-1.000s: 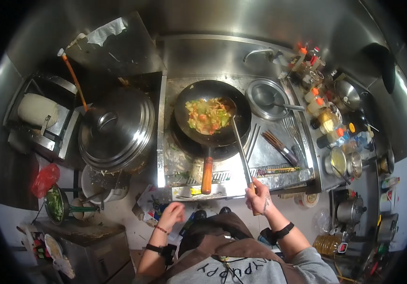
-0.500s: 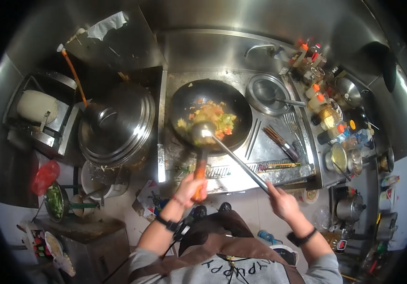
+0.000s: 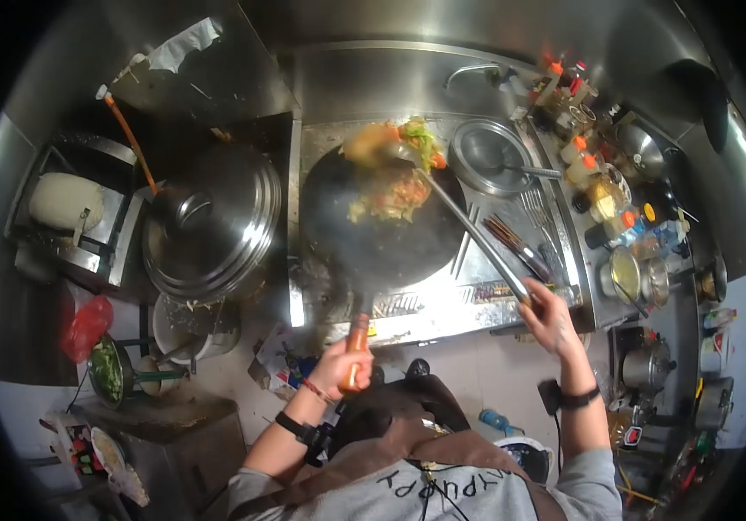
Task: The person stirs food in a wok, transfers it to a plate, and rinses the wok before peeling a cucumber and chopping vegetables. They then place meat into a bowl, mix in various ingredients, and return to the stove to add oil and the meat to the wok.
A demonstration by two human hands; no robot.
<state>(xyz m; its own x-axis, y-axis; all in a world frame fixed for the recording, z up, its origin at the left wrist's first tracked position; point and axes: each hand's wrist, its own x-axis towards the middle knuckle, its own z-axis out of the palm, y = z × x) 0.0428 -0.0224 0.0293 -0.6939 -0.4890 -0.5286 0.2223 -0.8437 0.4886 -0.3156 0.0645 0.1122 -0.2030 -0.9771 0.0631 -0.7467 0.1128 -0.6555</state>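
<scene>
My left hand (image 3: 344, 369) is wrapped round the orange-brown handle of a dark wok (image 3: 347, 243) on the stove. My right hand (image 3: 551, 319) grips the end of a long metal ladle (image 3: 477, 236), its bowl among the food at the wok's far side. Chopped vegetables (image 3: 394, 198), orange, green and yellowish, lie in the wok, and part of them are in the air at the far rim, smeared by motion. Whitish steam hangs over the wok.
Right of the wok are a round metal pan (image 3: 486, 143) with a ladle across it, chopsticks (image 3: 512, 243) and a fork. Sauce bottles (image 3: 585, 156) and bowls line the right side. A large lidded pot (image 3: 208, 226) stands left; a green-filled strainer (image 3: 108, 369) sits lower left.
The vegetables have gone from the wok's middle to its far side, some thrown upward. The ladle's bowl has moved away from me, and my right hand has shifted right and slightly forward.
</scene>
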